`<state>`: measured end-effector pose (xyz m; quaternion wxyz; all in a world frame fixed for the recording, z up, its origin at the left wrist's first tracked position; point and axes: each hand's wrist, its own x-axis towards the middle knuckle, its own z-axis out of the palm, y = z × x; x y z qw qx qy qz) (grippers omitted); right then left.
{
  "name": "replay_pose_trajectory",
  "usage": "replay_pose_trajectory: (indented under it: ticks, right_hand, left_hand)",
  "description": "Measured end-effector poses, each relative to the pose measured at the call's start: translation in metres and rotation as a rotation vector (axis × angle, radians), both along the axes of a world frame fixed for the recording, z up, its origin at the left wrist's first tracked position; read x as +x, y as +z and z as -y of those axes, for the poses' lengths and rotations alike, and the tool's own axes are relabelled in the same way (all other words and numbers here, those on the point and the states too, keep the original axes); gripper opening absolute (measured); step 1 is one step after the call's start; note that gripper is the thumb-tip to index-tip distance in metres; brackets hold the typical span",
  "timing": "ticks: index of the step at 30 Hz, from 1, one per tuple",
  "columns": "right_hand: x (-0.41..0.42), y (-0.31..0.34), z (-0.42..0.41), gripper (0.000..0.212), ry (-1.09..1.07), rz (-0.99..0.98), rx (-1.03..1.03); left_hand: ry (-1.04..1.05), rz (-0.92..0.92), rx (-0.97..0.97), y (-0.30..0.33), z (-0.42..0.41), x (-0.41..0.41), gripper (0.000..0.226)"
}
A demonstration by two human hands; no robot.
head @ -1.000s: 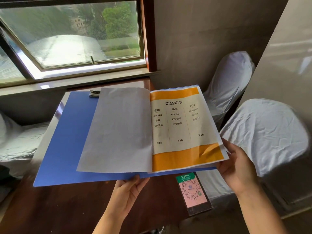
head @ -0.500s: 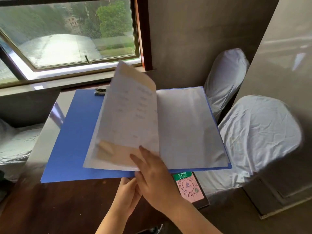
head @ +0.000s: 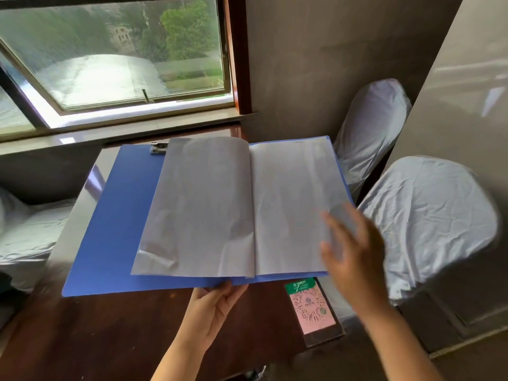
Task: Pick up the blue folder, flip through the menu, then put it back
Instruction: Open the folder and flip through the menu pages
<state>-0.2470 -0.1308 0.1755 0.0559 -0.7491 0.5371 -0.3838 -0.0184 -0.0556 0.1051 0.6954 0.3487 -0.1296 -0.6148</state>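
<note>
The blue folder (head: 110, 229) is held open and flat above the dark wooden table (head: 96, 334). Two plain white menu pages (head: 242, 207) lie spread across it, both showing blank sides. A metal clip (head: 159, 147) sits at its far left top edge. My left hand (head: 214, 306) grips the folder from below at the near edge by the spine, thumb on top. My right hand (head: 350, 243) is blurred, fingers spread, over the right page's lower right corner with nothing in it.
A pink and green QR code stand (head: 312, 306) lies on the table under the folder's near right corner. Two white-covered chairs (head: 423, 215) stand at the right. A window (head: 115, 56) with a stone sill is behind, and a cushioned seat (head: 24, 232) at the left.
The orange-banded menu page on the right was lifted and turned over to the left, where it now lies flat. My right hand has swung back to the right edge.
</note>
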Motion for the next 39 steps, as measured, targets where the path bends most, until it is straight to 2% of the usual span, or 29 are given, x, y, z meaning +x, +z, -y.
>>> replay_pose_trajectory:
  ticks: [2,4,5,6,10,17,23,26,30,32,34,36,37,39]
  right_hand:
    - [-0.042,0.001,0.020,0.069,-0.055,0.050,0.283]
    - [-0.069,0.002,0.028,0.070,0.138,0.308,0.669]
    - [-0.077,-0.001,0.030,0.069,0.241,0.433,0.774]
    - [-0.083,-0.004,0.032,0.068,0.299,0.511,0.793]
    - [-0.083,-0.013,0.035,0.065,0.299,0.502,0.659]
    - [-0.080,-0.023,0.038,0.034,0.231,0.534,0.566]
    - [-0.069,-0.026,0.038,0.029,0.103,0.479,0.432]
    - [-0.065,-0.026,0.038,0.023,0.043,0.363,0.362]
    - [-0.056,-0.020,0.032,0.009,-0.107,0.098,0.052]
    - [-0.052,-0.013,0.028,0.008,-0.093,0.061,-0.039]
    - [-0.047,-0.005,0.022,0.010,-0.047,0.190,-0.007]
    - [-0.039,-0.001,0.016,0.014,-0.032,0.413,0.080]
    - [-0.034,0.001,0.013,0.016,-0.005,0.582,0.144]
    - [-0.023,0.004,0.010,0.025,0.153,1.109,0.357]
  left_hand:
    - [0.005,-0.011,0.000,-0.002,0.000,0.002,0.051]
    - [0.015,-0.023,0.012,-0.003,0.002,0.004,0.052]
    - [0.016,-0.023,0.018,-0.003,0.002,0.005,0.053]
    - [0.012,-0.021,0.017,-0.003,0.002,0.005,0.053]
    - [0.003,-0.033,0.004,-0.004,0.003,0.005,0.052]
    - [0.021,-0.043,0.014,-0.003,0.001,0.004,0.051]
    - [0.010,-0.041,0.001,-0.004,0.000,-0.001,0.050]
    - [0.010,-0.033,-0.001,-0.004,0.001,-0.001,0.050]
    - [0.004,-0.028,-0.003,-0.003,0.002,-0.002,0.049]
    - [0.006,-0.027,-0.003,-0.003,0.004,-0.003,0.049]
    - [0.013,-0.022,-0.003,-0.003,0.006,-0.004,0.049]
    - [0.019,-0.020,-0.002,-0.003,0.007,-0.003,0.049]
    - [0.019,-0.020,0.002,-0.003,0.007,-0.003,0.049]
    - [0.014,-0.014,0.007,-0.002,0.008,-0.001,0.049]
